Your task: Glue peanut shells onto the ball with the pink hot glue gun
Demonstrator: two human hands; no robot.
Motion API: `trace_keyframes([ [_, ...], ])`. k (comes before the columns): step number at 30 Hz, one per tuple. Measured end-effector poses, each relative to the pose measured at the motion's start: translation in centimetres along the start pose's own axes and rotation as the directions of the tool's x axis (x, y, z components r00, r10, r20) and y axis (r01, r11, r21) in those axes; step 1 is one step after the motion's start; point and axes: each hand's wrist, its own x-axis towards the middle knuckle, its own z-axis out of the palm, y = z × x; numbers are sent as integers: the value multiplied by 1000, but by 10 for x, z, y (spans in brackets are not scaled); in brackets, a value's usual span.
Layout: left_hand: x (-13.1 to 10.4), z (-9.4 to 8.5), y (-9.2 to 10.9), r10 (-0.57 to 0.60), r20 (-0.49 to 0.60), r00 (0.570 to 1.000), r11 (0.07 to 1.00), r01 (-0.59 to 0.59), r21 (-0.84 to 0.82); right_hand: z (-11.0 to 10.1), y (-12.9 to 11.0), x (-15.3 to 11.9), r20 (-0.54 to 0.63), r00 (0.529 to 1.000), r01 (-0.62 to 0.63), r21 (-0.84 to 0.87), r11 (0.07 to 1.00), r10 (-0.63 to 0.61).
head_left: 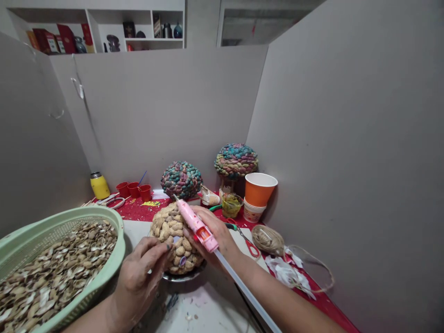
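A round form covered in peanut shells (166, 224) rests on a shiny metal base (182, 277) in front of me. Small bare lilac patches show between its shells. My right hand (222, 233) grips a pink hot glue gun (189, 213), its nozzle pointing up and away over the top of the form. A long pale glue stick (243, 286) sticks out of the gun's rear. At the form's left side, my left hand (142, 266) has thumb and fingers drawn together close to the shells. Whatever they pinch, if anything, is hidden.
A green basket (120, 231) of shell halves stands left. Behind are two painted shell-covered forms (182, 180), red cups (133, 189), a yellow bottle (100, 186) and orange paper cups (260, 189). Red-handled scissors (252, 249), twine (268, 239) and crumpled tissue (287, 275) lie right. Grey partitions (156, 101) enclose the table.
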Motion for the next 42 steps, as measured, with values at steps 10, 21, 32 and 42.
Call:
trace_keyframes([
  [10,-1,0,1,17,13,1000,1000,-17,22,1,2,-1,-2,1000,17,-6,1000,-17],
  [21,-5,2,-2,15,-3,1000,1000,-15,26,1,3,-1,-10,999,32,-11,999,-32],
  [32,-8,1,-6,117,4,993,982,-116,147,3,7,-4,2,1000,15,26,1000,-15],
  [42,-27,-10,-9,249,180,952,934,-285,216,4,10,-4,8,999,34,37,999,-34],
])
